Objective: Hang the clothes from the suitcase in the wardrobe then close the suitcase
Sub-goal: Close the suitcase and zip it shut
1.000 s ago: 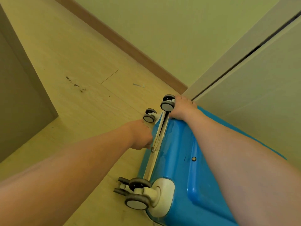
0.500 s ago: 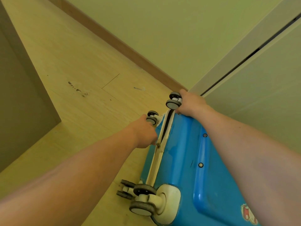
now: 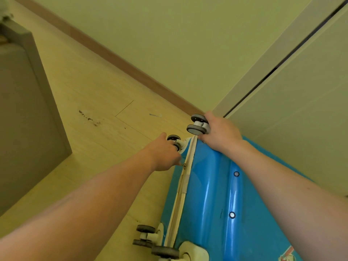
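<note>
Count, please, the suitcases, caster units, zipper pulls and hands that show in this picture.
Suitcase: 1
Caster units: 4
Zipper pull: 1
Hands, left hand and right hand: 2
Total: 8
</note>
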A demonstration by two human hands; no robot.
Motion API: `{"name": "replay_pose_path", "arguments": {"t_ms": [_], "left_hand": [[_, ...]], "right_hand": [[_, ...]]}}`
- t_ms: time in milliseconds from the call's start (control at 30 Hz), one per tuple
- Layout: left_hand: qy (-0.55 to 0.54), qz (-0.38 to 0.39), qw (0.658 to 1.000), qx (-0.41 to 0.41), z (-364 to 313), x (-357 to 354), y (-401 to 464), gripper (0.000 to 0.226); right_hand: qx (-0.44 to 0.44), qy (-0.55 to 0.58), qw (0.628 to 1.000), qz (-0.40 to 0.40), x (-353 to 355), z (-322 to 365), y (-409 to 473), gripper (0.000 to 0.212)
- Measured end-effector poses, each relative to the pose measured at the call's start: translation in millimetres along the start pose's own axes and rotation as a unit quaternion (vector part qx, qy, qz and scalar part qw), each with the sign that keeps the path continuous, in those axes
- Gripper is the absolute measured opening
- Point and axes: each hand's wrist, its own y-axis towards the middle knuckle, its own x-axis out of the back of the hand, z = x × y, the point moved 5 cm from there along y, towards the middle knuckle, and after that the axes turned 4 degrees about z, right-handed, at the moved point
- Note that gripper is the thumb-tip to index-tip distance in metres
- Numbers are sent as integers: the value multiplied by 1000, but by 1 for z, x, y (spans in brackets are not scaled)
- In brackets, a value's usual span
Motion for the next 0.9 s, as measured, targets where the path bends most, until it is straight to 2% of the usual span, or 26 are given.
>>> {"name": "replay_pose_path", "arguments": {"t_ms": [267, 433, 633, 733, 800, 833, 900], "left_hand": [[38, -84, 995, -35, -19, 49, -2, 29], [63, -85, 994, -19, -31, 70, -6, 31], [43, -68, 997, 17, -46, 85, -12, 30], [-7, -46, 999, 22, -48, 86, -14, 29], [-84, -18, 996, 24, -49, 84, -16, 28], [-159, 2, 987, 27, -49, 81, -19, 30], [-353, 50, 933, 42, -50, 73, -20, 33]], "right_hand": [[-27, -41, 991, -124, 61, -22, -70, 38], [-47, -62, 982, -172, 77, -23, -115, 39], [-66, -100, 971, -209, 84, 3, -152, 44], [-83, -124, 964, -221, 85, 14, -172, 47], [-91, -127, 962, -225, 84, 20, -184, 46], [-92, -126, 962, -224, 85, 23, -191, 46], [-94, -120, 964, -218, 83, 28, -199, 47]]}}
